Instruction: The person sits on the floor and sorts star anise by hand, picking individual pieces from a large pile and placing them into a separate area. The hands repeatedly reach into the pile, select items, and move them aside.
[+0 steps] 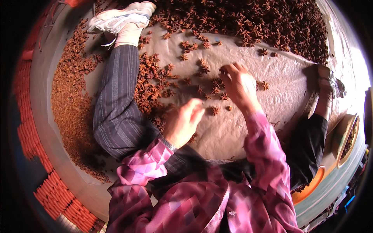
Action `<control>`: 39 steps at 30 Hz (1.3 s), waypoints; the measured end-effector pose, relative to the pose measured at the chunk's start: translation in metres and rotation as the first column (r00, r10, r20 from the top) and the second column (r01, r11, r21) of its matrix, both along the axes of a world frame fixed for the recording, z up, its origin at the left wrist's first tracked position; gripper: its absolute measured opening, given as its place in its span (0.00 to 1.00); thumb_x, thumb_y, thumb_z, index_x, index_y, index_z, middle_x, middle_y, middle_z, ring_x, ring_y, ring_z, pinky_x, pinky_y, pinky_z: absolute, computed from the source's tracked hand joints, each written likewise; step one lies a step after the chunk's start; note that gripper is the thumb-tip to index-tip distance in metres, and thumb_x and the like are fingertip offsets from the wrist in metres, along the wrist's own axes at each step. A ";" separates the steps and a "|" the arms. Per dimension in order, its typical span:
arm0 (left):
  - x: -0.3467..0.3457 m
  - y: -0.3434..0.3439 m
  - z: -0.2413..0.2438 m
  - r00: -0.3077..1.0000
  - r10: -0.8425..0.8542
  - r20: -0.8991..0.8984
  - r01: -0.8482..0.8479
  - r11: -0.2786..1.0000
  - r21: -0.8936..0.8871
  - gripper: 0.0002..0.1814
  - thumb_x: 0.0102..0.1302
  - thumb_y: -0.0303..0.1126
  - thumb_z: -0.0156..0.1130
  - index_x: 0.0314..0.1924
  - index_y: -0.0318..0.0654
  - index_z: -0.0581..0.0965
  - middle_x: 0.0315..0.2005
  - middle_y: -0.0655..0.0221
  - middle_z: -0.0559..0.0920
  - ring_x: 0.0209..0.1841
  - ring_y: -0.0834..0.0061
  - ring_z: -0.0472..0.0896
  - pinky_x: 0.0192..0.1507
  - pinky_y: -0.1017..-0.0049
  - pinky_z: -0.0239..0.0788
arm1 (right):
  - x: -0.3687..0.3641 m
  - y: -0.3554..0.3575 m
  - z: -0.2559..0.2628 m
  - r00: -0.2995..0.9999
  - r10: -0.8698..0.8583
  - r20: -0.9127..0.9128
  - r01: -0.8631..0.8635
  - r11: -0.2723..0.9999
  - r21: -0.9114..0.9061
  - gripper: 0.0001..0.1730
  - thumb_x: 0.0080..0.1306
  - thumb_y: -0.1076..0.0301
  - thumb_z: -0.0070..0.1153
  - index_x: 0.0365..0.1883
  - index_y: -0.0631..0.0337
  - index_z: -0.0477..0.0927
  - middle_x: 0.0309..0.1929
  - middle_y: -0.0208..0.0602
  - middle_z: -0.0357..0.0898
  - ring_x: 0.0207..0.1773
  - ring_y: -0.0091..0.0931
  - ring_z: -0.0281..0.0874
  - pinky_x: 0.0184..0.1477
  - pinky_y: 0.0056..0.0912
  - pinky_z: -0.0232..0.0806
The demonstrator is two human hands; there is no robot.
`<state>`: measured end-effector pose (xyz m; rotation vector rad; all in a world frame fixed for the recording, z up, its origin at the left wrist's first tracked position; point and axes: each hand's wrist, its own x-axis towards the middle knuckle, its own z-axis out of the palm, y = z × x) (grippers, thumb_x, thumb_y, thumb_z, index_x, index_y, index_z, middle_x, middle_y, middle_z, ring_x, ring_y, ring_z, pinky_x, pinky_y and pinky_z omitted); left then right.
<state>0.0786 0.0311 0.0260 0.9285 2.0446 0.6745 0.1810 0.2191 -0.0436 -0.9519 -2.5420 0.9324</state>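
Observation:
Before me, star anise pods [215, 84] lie loosely scattered on a light sheet [230, 134]. My right hand [240, 84] is over the sheet among them, fingers curled downward. Whether a pod is between its fingertips is hidden. Nearer my body, my left hand [184, 123] is blurred, with its fingers bent; nothing shows clearly in it. A watch [169, 143] circles that wrist. Left of the hands, against my bent leg, lies a reddish-brown pile of star anise [150, 84]. A much larger, darker heap of star anise [262, 20] spreads across the far side.
My striped trouser leg [116, 96] separates the small pile from a bank of fine brown fragments [70, 116]. A shoe [123, 17] rests near the large heap. At right are an oval container [346, 139] holding dark pieces and an orange rim [310, 186]. Orange-red bundles [55, 192] line the left.

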 end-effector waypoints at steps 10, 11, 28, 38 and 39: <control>0.008 0.007 -0.020 0.829 0.137 0.543 -0.324 0.908 0.266 0.09 0.73 0.24 0.61 0.49 0.28 0.81 0.35 0.70 0.86 0.34 0.83 0.82 0.35 0.79 0.75 | 0.029 -0.068 0.053 0.966 0.215 -0.141 -0.233 0.963 -0.133 0.20 0.60 0.78 0.57 0.52 0.62 0.81 0.42 0.43 0.79 0.45 0.42 0.81 0.47 0.41 0.75; 0.006 0.002 -0.016 0.851 0.123 0.511 -0.290 0.921 0.260 0.08 0.72 0.24 0.61 0.47 0.29 0.82 0.33 0.69 0.86 0.33 0.83 0.82 0.34 0.78 0.74 | 0.031 -0.068 0.056 0.951 0.290 -0.105 -0.301 0.947 -0.110 0.19 0.60 0.78 0.56 0.52 0.62 0.81 0.42 0.44 0.79 0.45 0.42 0.81 0.46 0.42 0.75; -0.047 -0.061 0.016 0.943 -0.197 -0.269 0.201 0.979 -0.012 0.37 0.62 0.35 0.74 0.67 0.29 0.68 0.41 0.52 0.84 0.34 0.61 0.86 0.34 0.65 0.78 | -0.032 0.021 -0.021 0.900 0.393 0.191 -0.436 0.805 0.402 0.12 0.67 0.74 0.53 0.48 0.62 0.79 0.38 0.44 0.77 0.39 0.39 0.81 0.35 0.41 0.74; 0.001 0.000 -0.011 0.979 -0.189 -0.073 0.202 0.942 0.269 0.07 0.65 0.19 0.59 0.43 0.32 0.79 0.32 0.55 0.85 0.36 0.60 0.85 0.39 0.65 0.77 | 0.048 -0.064 0.046 0.951 0.308 0.010 -0.308 0.949 0.061 0.09 0.59 0.77 0.58 0.39 0.60 0.80 0.36 0.42 0.79 0.38 0.43 0.81 0.36 0.44 0.74; 0.005 -0.008 -0.003 0.943 -0.297 -0.153 0.321 0.933 0.164 0.05 0.64 0.19 0.58 0.40 0.31 0.79 0.29 0.55 0.83 0.34 0.59 0.84 0.38 0.64 0.77 | 0.067 -0.059 0.046 0.970 0.240 0.032 -0.241 0.970 0.039 0.09 0.59 0.79 0.57 0.38 0.60 0.80 0.35 0.43 0.79 0.37 0.44 0.81 0.36 0.45 0.74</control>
